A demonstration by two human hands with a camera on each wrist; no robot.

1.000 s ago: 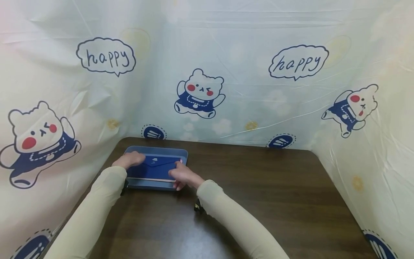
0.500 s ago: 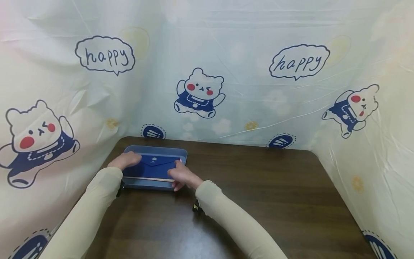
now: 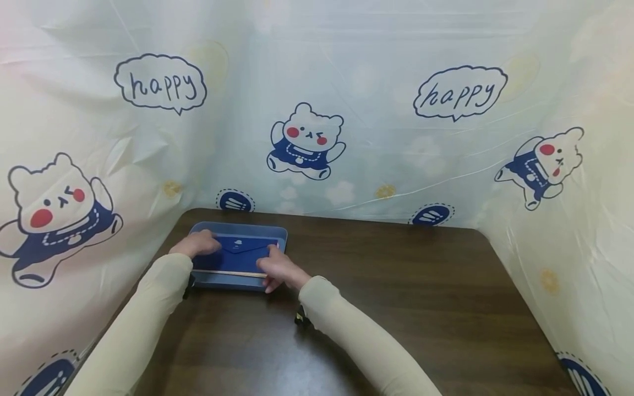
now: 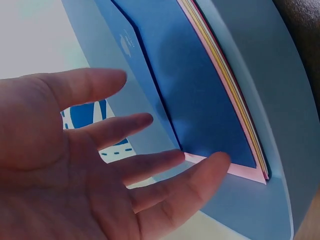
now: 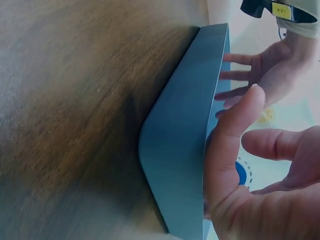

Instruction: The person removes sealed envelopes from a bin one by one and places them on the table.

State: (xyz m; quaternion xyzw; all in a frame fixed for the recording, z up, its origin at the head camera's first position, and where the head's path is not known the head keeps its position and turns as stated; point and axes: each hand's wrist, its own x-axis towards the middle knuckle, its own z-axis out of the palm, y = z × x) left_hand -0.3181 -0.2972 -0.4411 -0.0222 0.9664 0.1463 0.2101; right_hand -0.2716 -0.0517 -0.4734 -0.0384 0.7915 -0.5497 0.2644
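Observation:
A dark blue envelope (image 3: pixel 242 257) with a pointed flap and a small pale print lies on top of a stack in a blue-grey tray (image 3: pixel 228 281) at the table's far left. Pink, yellow and red edges (image 4: pixel 220 65) show beneath it in the left wrist view. My left hand (image 3: pixel 199 243) is over the stack's left end, fingers extended and spread, one fingertip by the pink corner. At the stack's right end is my right hand (image 3: pixel 281 268), fingers bent loosely over the tray's rim; some fingertips are hidden behind the tray wall (image 5: pixel 182 130) in the right wrist view.
The tray stands on a dark brown wooden table (image 3: pixel 376 308). A pale curtain (image 3: pixel 376 71) printed with bears and the word "happy" hangs around the table's back and sides. A black band (image 5: pixel 280 11) shows on the left wrist.
My left hand moves slightly left, then slightly back right at the stack's left end. My right hand stays almost in place. The envelopes remain in the tray.

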